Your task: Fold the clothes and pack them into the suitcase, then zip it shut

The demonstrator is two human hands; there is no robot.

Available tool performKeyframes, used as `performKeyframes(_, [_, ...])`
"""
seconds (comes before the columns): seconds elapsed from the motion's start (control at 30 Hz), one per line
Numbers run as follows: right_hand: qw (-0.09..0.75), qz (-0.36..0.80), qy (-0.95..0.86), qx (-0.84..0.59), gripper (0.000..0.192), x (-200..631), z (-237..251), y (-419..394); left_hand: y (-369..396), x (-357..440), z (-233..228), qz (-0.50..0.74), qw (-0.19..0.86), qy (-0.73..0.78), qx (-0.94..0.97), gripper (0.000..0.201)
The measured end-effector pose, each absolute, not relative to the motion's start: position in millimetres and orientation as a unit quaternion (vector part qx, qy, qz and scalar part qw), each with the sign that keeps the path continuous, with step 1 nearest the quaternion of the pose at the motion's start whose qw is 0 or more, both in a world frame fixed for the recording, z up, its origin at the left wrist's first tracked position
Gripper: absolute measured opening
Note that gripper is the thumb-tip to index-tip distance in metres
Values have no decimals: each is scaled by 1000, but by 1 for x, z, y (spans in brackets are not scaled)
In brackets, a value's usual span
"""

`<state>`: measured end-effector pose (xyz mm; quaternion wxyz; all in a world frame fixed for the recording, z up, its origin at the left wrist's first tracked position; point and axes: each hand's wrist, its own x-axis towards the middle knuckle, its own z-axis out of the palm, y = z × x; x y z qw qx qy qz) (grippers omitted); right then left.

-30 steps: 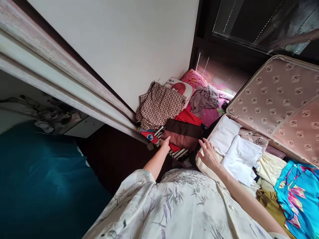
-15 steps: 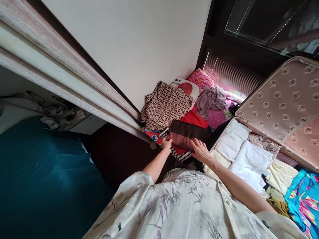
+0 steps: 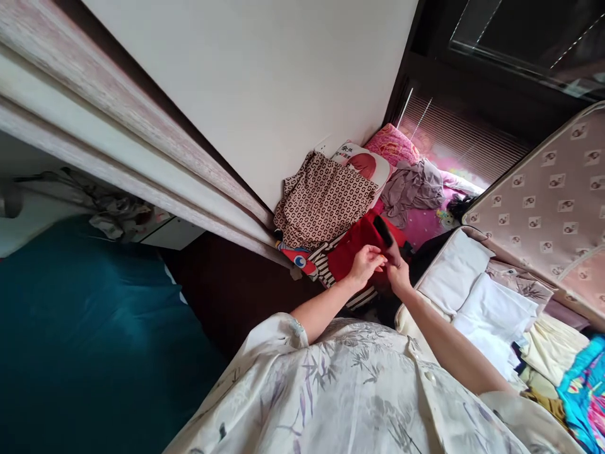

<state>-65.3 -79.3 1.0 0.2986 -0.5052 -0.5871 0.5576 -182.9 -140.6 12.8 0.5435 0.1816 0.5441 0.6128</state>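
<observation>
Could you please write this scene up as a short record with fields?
Right hand: closed on a folded dark brown cloth
Left hand: beside the right hand; whether it touches the cloth is unclear
Near hands: red cloth on black-and-white striped cloth
Farther back: brown-and-beige patterned garment, crumpled mauve cloth
Suitcase: open, patterned lining
Suitcase contents: white clothes, cream cloth, turquoise floral cloth

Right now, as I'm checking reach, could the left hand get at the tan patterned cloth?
Probably yes: the tan patterned cloth lies uncovered beyond the left hand, with low-lying red cloth between; whether that hand grips anything is unclear.
</observation>
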Motion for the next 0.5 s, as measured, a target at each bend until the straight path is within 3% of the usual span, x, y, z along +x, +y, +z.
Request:
performKeyframes(0.13, [371,596,-446,-555,30,-39,23,-45,-143,-236,-4,565,445,675,164,17])
performKeyframes(0.2, [393,615,-401,-554,28,-18,40,-33,-146,-260,-17,510,401,745,155,29])
performKeyframes(0.33, [443,661,-332,-507,22,33,71,-29,-141,-276,-41,435,395,791,168,73])
performKeyframes(0.5, [502,550,-412,-525,31,102,102,-55,-115,-264,-57,383,459,777,197,72])
